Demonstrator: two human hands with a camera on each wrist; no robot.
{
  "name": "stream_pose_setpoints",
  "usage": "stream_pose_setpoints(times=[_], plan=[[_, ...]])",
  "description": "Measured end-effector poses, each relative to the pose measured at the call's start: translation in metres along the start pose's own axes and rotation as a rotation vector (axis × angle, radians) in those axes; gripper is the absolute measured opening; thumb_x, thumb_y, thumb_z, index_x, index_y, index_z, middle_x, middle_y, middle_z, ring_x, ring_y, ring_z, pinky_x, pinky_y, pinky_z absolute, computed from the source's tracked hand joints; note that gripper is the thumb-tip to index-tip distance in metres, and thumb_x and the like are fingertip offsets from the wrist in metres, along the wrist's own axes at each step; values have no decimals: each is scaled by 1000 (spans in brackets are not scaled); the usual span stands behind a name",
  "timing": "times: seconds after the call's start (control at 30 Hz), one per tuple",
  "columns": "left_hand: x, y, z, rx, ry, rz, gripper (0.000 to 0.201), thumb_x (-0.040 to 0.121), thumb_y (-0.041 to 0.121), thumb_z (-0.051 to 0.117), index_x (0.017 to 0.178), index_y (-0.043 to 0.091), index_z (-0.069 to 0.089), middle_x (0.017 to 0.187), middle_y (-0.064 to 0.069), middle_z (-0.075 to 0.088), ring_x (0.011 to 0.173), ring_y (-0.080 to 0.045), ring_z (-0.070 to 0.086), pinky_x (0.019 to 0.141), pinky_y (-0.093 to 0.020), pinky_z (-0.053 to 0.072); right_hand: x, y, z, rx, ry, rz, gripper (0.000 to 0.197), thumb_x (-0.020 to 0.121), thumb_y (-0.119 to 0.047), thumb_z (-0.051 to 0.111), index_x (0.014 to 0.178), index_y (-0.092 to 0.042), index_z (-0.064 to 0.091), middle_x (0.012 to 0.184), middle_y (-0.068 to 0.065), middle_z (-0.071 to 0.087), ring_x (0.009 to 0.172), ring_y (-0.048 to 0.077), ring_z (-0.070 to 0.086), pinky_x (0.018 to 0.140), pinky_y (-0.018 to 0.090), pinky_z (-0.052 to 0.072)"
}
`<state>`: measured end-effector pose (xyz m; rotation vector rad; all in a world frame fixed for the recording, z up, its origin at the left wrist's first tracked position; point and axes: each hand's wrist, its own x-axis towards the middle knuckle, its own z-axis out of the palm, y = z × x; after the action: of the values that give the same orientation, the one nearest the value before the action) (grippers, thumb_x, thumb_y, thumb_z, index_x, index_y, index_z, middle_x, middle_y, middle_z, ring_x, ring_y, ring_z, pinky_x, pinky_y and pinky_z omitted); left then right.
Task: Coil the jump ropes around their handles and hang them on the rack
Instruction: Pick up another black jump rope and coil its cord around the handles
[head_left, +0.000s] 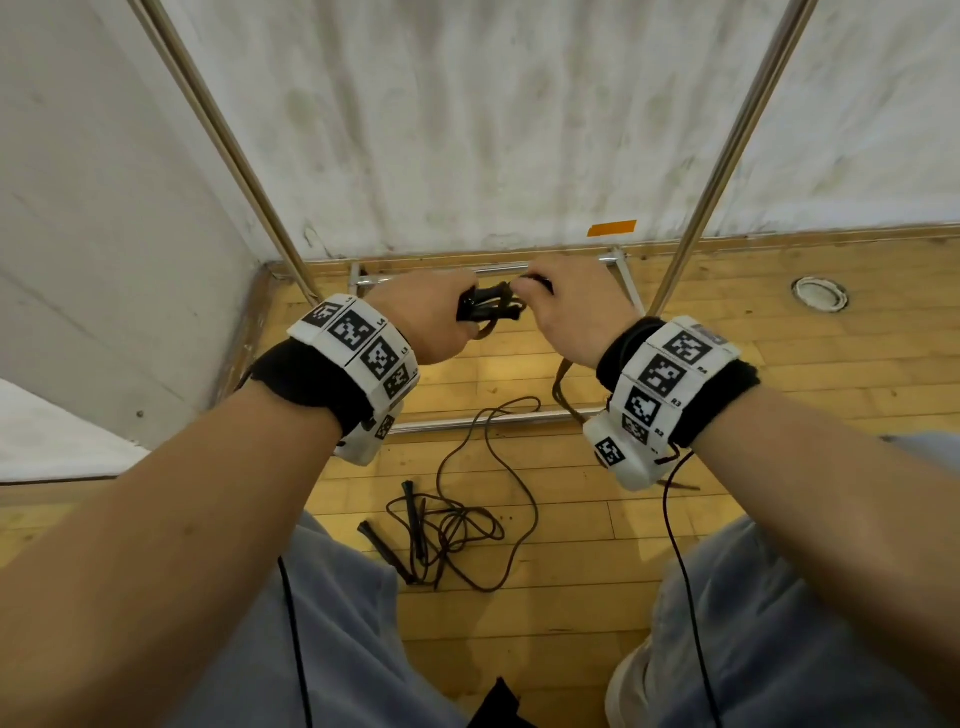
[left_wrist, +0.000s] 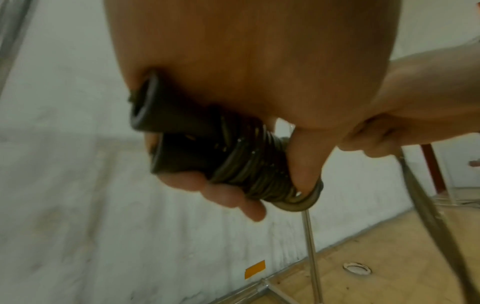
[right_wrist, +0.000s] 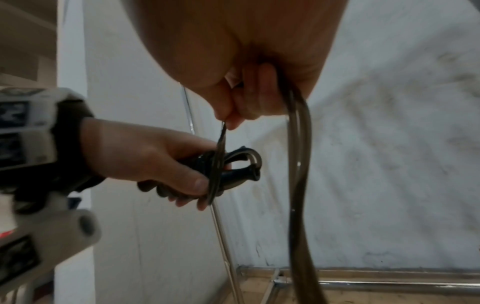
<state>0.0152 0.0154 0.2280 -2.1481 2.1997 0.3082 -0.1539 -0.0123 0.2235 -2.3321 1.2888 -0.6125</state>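
My left hand (head_left: 415, 317) grips the paired handles (left_wrist: 179, 144) with rope coiled round them, level before me, while my right hand (head_left: 566, 306), just beside, pinches the loose rope (right_wrist: 298, 164).

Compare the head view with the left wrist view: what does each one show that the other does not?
Only the head view shows a second jump rope lying loose on the wooden floor.

Only the left wrist view shows the rope coils wound closely around the two black handles.

Both show the left hand gripping the handles, the right hand holding the rope, and the orange tape.
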Motion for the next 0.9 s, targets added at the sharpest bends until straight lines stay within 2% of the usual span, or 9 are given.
stream_pose_setpoints(times=[0.13, 0.23, 0.33, 0.5, 0.53, 0.6, 0.63, 0.73, 0.9], plan=[[-6, 18, 4, -17, 14, 122, 19, 84, 43, 57, 95, 32, 46, 78, 12, 56, 67, -8, 52, 53, -25, 37, 5, 6, -6, -5, 85, -20, 25, 95, -31, 47, 76, -18, 56, 65, -13, 45, 59, 2, 42, 55, 4, 31], [-9, 30, 6, -35, 30, 201, 36, 78, 59, 61, 96, 32, 45, 77, 15, 55, 68, -12, 54, 56, -26, 43, 7, 7, -10, 4, 102, -19, 28, 95, -34, 48, 73, -18, 57, 62, -12, 46, 58, 4, 43, 52, 11, 29], [-11, 34, 5, -136, 94, 223, 33, 78, 57, 62, 91, 29, 52, 72, 14, 56, 69, -14, 58, 55, -24, 44, 10, 12, -17, 99, 110, 47, 31, 94, -35, 50, 74, -15, 63, 58, -10, 47, 52, 4, 44, 48, 10, 30], [-15, 33, -4, -304, 164, 214, 32, 73, 59, 63, 92, 33, 60, 74, 15, 59, 71, -4, 57, 57, -23, 40, 13, 21, -26, 402, 15, 164, 38, 92, -39, 55, 79, -7, 70, 40, -10, 41, 37, 0, 40, 44, 10, 29], [-17, 34, -6, -334, 164, 204, 33, 71, 61, 64, 92, 35, 59, 75, 16, 59, 72, -3, 56, 59, -23, 41, 13, 23, -27, 483, -19, 180, 38, 91, -41, 57, 78, -8, 70, 43, -11, 45, 42, 1, 42, 51, 14, 33], [-20, 36, -10, -417, 181, 194, 31, 68, 59, 69, 91, 40, 60, 78, 18, 60, 74, 0, 57, 62, -21, 43, 15, 25, -28, 669, -72, 207, 39, 89, -41, 59, 77, -5, 69, 60, 3, 55, 56, 15, 48, 57, 25, 39], [-22, 37, -12, -474, 207, 187, 28, 68, 56, 72, 87, 42, 58, 77, 19, 59, 72, 2, 56, 60, -19, 42, 15, 26, -27, 768, -78, 221, 36, 90, -37, 59, 74, -6, 67, 63, 6, 54, 56, 19, 46, 53, 26, 39], [-22, 36, -15, -573, 314, 144, 30, 73, 53, 71, 92, 36, 54, 78, 17, 57, 71, 4, 54, 57, -14, 38, 14, 23, -20, 989, -36, 271, 30, 94, -13, 51, 67, -18, 64, 52, -5, 44, 43, 8, 34, 38, 19, 29], [-13, 26, -18, -580, 445, 59, 37, 79, 55, 66, 98, 26, 51, 75, 17, 52, 66, 4, 49, 52, -9, 32, 8, 11, -6, 892, -26, 214, 29, 97, -17, 46, 71, -17, 60, 51, -7, 43, 41, 7, 32, 39, 20, 27]])
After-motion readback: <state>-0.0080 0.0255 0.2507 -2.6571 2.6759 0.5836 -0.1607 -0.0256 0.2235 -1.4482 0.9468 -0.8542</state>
